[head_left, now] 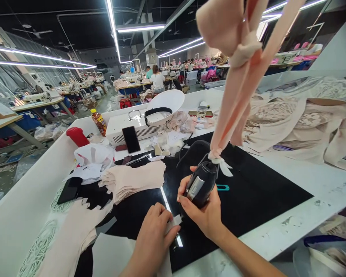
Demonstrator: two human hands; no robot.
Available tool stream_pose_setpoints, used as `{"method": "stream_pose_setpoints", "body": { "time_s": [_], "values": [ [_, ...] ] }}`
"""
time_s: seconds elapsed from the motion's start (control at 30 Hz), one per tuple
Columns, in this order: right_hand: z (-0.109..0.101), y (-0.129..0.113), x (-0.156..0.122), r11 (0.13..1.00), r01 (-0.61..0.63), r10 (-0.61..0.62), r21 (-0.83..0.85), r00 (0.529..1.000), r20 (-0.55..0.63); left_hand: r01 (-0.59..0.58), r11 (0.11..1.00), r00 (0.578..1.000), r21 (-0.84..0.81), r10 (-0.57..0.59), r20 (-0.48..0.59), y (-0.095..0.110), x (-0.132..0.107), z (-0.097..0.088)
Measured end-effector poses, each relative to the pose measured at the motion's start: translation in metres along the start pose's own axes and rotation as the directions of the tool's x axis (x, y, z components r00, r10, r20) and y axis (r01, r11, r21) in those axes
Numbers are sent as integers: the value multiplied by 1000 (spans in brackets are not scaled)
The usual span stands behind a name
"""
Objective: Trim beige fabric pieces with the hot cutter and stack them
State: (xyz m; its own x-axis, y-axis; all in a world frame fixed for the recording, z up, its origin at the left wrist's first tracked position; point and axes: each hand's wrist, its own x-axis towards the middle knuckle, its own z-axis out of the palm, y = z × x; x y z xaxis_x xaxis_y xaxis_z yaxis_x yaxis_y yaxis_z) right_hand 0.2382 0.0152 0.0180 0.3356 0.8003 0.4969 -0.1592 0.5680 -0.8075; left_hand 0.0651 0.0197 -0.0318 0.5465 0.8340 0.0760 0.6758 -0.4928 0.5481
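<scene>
Gripping a rounded, glossy black tool (201,184), the right hand (205,209) has its fingers closed around it. Left hand (152,231) fingers pinch a small pale fabric piece (175,221) flat on the glossy black table (256,192), just beside the tool.

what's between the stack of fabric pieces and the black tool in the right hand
Head view: only bare black mat with a lit strip lies between the stack and the tool.

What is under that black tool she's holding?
Under the black tool, a small pale fabric piece lies on the black mat, pinned by the left hand. The tool's tip is hidden.
</scene>
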Motion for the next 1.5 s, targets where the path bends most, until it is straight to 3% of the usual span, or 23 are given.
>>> {"method": "stream_pose_setpoints", "body": {
  "time_s": [0.1,0.23,0.4,0.53,0.63,0.9,1.13,1.5],
  "values": [
    [-1,0,0,1000,0,0,8,1000,4,35,997,998,-73,-32,49,1,3,1],
    [-2,-2,0,1000,-7,7,-12,1000,16,-13,995,998,-99,18,55,-4,4,2],
    [-1,-6,2,1000,-7,7,-17,1000,9,-141,990,987,-23,139,-76,-12,-1,-1],
    [1,-7,3,1000,4,-4,-2,1000,16,-249,964,945,98,263,-193,-10,-7,-4],
    [2,-6,1,1000,18,-18,-11,1000,10,-297,928,914,224,344,-216,-6,-9,-1],
    [-3,0,-4,1000,17,-17,-1,1000,0,-200,921,939,333,278,-204,5,-1,18],
    [-2,-1,-3,1000,6,-6,28,1000,-16,-164,913,947,373,251,-199,9,5,19],
    [-6,0,-4,1000,6,-6,6,1000,-12,-174,866,904,469,329,-274,4,7,34]
  ]
}}
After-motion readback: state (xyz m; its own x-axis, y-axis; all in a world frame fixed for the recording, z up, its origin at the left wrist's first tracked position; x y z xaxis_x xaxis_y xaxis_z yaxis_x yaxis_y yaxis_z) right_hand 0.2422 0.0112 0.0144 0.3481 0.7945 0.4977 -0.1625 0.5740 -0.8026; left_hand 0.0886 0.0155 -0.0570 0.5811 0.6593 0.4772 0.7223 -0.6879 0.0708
